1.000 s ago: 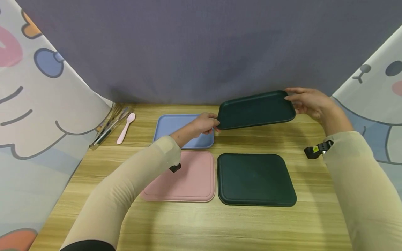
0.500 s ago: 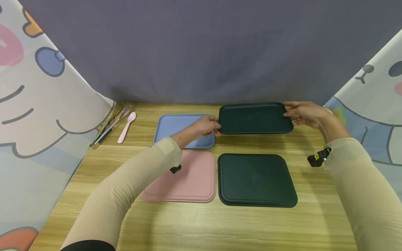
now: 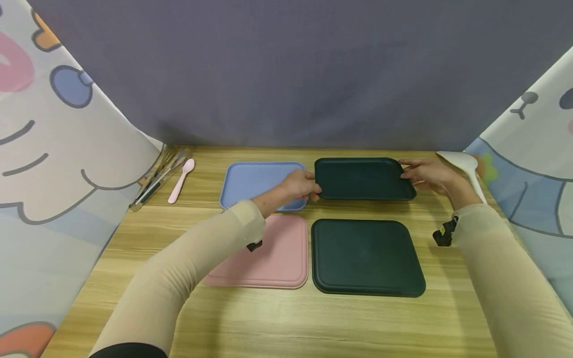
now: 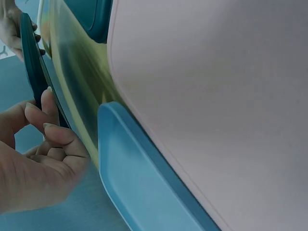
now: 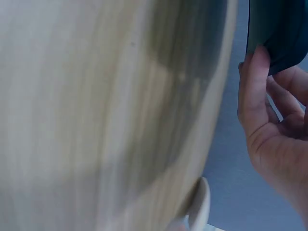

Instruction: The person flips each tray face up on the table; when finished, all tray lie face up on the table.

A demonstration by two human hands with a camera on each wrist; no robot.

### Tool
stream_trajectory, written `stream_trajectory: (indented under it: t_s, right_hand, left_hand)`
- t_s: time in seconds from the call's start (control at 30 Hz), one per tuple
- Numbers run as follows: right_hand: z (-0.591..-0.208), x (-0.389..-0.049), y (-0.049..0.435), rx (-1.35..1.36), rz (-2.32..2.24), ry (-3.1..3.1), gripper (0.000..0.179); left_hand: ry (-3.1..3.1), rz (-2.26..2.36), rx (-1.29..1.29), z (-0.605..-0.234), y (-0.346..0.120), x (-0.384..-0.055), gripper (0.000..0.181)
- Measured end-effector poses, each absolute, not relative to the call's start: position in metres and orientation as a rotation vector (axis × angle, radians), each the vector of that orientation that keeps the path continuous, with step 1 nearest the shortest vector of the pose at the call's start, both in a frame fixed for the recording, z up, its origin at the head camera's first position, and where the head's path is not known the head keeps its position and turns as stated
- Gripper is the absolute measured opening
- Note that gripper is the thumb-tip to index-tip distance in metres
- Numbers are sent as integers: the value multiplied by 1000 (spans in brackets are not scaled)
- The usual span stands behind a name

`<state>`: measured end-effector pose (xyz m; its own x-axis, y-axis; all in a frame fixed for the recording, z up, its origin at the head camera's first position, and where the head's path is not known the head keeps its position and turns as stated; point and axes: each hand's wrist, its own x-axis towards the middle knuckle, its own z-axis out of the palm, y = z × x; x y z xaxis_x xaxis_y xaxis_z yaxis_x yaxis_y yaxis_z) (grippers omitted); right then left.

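Note:
A dark green rectangular tray (image 3: pixel 363 179) is held between both hands, close over the back of the wooden table, with its shadow below it. My left hand (image 3: pixel 301 184) pinches its left end; in the left wrist view, the thumb and fingers of that hand (image 4: pixel 45 161) close on the tray's edge. At the opposite end, my right hand (image 3: pixel 429 175) grips the rim, with fingers under and over the tray corner (image 5: pixel 284 33) in the right wrist view. Directly in front lies a second dark green flat piece (image 3: pixel 367 257). A blue tray (image 3: pixel 250 180) sits just left, partly covered by my left hand.
A pink board (image 3: pixel 282 253) lies in front of the blue tray, partly under my left forearm. Several metal utensils (image 3: pixel 156 180) and a pink spoon (image 3: pixel 181 182) lie at the back left. Behind my right wrist is a white spoon-like utensil (image 3: pixel 465 163). A grey curtain (image 3: pixel 286 74) borders the back.
Both hands have brought the dark green tray down toward the table, and its raised right end has levelled. The right hand has lowered, leaving the white utensil behind it in view.

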<state>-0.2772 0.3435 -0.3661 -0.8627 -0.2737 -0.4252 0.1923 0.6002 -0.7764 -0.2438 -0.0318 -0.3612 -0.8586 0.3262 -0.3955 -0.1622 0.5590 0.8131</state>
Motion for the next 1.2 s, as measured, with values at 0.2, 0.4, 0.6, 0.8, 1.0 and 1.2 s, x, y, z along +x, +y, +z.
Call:
stream_trajectory:
  t_s: [0.2, 0.4, 0.6, 0.8, 1.0, 1.2]
  right_hand:
    - [-380, -278, 340, -6, -1226, 2294, 64]
    - [-386, -278, 336, 24, -1301, 2250, 63]
    - [-388, -280, 334, 42, -1318, 2213, 63]
    - [-384, -284, 329, 5, -1252, 2263, 63]
    - [-383, -287, 327, -37, -1200, 2295, 64]
    - [-385, -290, 329, -46, -1143, 2298, 65]
  left_hand:
    - [2299, 1251, 104, -367, -29, -243, 66]
    - [2289, 1243, 67, -372, -28, -244, 65]
    - [2282, 1242, 48, -376, -28, -245, 65]
    - [2291, 1228, 36, -375, -29, -247, 65]
    - [2299, 1191, 42, -374, -28, -247, 65]
    - [2279, 1188, 34, -376, -29, -246, 69]
